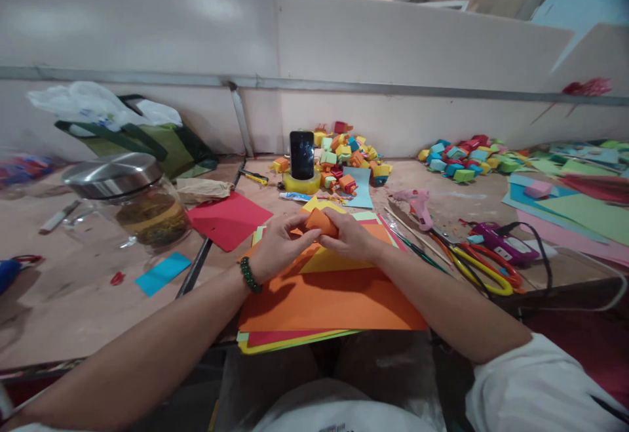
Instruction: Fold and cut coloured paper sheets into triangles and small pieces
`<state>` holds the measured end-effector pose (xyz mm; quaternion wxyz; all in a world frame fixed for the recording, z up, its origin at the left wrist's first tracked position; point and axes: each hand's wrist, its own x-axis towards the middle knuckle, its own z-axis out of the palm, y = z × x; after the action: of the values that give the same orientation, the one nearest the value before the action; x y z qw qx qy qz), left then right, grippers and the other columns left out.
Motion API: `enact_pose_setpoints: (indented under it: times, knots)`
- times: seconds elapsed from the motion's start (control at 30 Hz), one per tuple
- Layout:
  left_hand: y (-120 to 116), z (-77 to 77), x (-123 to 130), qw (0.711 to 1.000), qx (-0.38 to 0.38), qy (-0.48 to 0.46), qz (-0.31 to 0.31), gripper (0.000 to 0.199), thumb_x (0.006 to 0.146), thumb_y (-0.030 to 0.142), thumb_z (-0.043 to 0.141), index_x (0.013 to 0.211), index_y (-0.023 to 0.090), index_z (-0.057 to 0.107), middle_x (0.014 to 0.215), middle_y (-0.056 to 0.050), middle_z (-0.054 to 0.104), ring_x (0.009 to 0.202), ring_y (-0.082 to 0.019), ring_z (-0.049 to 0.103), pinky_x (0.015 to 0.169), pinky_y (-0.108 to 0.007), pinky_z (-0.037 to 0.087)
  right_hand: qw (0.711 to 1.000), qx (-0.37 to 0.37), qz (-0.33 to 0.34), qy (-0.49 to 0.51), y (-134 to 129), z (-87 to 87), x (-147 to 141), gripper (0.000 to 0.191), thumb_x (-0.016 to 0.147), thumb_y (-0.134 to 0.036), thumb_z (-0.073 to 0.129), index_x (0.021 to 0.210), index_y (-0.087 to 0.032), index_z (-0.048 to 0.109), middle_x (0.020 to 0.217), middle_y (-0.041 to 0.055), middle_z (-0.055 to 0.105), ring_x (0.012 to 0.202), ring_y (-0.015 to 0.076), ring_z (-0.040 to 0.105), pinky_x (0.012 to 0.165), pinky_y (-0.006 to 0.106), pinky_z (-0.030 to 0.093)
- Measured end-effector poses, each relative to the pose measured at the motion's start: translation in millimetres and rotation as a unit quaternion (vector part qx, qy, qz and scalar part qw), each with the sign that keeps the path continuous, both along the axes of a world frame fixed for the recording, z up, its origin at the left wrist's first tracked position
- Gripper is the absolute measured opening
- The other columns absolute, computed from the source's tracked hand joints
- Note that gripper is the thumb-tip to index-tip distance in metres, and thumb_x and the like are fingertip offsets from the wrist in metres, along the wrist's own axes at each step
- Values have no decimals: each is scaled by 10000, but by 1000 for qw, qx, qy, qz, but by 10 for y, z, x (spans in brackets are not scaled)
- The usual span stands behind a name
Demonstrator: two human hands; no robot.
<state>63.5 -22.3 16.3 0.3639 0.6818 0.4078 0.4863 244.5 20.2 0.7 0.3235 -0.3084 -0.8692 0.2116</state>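
Both my hands meet over a stack of coloured paper, holding a small folded orange paper piece point(322, 222) between them. My left hand point(280, 240), with a dark green bead bracelet point(250, 276) at the wrist, has its thumb and fingers closed on the left side of the piece. My right hand point(350, 236) grips it from the right, fingers curled behind and partly hidden. Beneath lie an orange sheet point(334, 304) and a yellow sheet point(339, 260), with red, green and yellow edges below.
A phone point(301, 155) stands in a yellow tape roll point(302, 184) before a pile of small paper cubes point(361, 157). To the right are a pink glue gun point(417, 208), scissors point(484, 271) and a second cube pile point(462, 157). A glass jug point(147, 212) stands left.
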Motion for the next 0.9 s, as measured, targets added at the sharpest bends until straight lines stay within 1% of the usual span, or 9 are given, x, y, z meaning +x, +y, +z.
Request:
enact_pose_setpoints:
  times: [0.1,0.17,0.27,0.37,0.43,0.53,0.6,0.77,0.9]
  knots:
    - [-10,24,-15,996,-60,-49,-36,329,704,387,639,911,143,717,768,-43,671,679,-163,607,631,-261,512,999,-30,32,-8,9,40,29,251,799,-366,551,946,-162,540,829,26,581,711,154,479,664,274,388]
    - [-7,31,-26,993,-87,-73,-36,319,684,363,633,898,139,714,794,-47,686,682,-161,626,635,-260,520,998,-49,47,-16,10,60,39,290,795,-366,555,989,-152,543,869,38,585,747,166,490,694,292,395]
    - [10,24,-24,991,-103,-85,-22,275,656,338,640,842,148,710,790,-39,701,675,-151,632,620,-243,518,995,-72,69,-8,3,79,42,259,807,-345,517,987,-159,538,878,30,575,759,165,486,712,299,393]
    - [29,5,-2,992,-98,-82,-4,246,636,338,664,791,150,699,744,-24,691,633,-132,612,595,-229,512,992,-87,90,-4,-12,96,45,202,817,-332,470,933,-175,520,818,4,544,726,152,466,691,291,385]
    - [41,-10,9,994,-77,-71,5,231,638,349,668,748,147,689,705,-18,675,621,-126,599,595,-228,513,991,-92,99,-12,-24,106,47,183,819,-323,453,922,-181,506,791,-4,528,718,150,460,678,286,380]
    - [50,-30,9,998,-39,-36,24,188,641,338,656,657,151,656,631,-8,638,607,-125,584,589,-225,506,991,-82,100,-39,-34,112,48,158,814,-302,454,916,-188,495,772,-9,510,714,150,459,663,281,369]
    - [47,-33,2,999,-35,-19,35,179,645,330,639,624,152,642,598,-5,624,586,-128,580,573,-229,501,992,-70,95,-53,-34,111,47,144,815,-298,457,905,-191,493,768,-11,500,710,148,459,657,279,368]
    - [11,14,-5,998,-45,-13,52,182,638,322,613,566,155,616,546,15,587,546,-110,525,544,-219,444,993,-53,80,-69,-50,112,33,186,807,-306,485,942,-182,514,826,12,552,733,162,509,683,293,398]
    - [-14,68,6,996,-62,-13,58,190,620,314,601,511,159,588,489,36,530,523,-92,467,519,-207,385,994,-46,55,-85,-83,120,10,277,822,-379,536,1006,-172,536,894,46,620,773,184,568,706,299,414]
